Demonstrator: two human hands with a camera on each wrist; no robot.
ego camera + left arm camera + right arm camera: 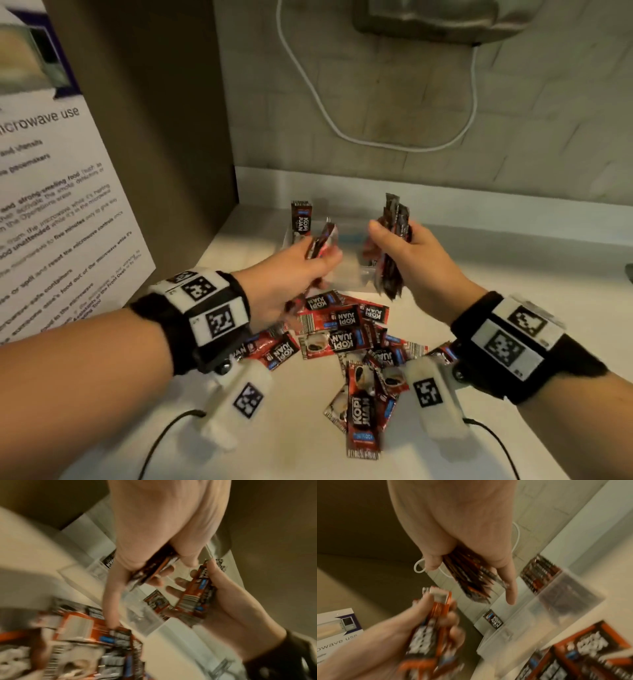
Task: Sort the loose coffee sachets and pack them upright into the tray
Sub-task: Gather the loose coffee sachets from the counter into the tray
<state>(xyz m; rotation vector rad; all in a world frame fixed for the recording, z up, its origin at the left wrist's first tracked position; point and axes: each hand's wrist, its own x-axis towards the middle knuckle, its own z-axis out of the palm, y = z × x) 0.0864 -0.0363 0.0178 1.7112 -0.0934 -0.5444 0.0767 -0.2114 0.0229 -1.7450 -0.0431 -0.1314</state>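
Observation:
Several loose red-and-black coffee sachets [352, 339] lie in a heap on the white counter, near my wrists. Behind them stands the clear plastic tray [363, 274], with one sachet [301, 217] upright at its back left. My left hand [322, 255] hovers over the tray's near left and pinches a couple of sachets [323, 238]. My right hand [390, 236] grips a thick bundle of sachets [394, 260] held on end over the tray's right side. In the right wrist view, a row of sachets [537, 572] stands upright in the tray [539, 608]. Both wrist views are blurred.
A brown cabinet side [154, 137] with a microwave notice [51, 205] closes off the left. A tiled wall [513, 120] with a white cable [342, 133] is behind the tray. Bare counter [531, 274] stretches to the right.

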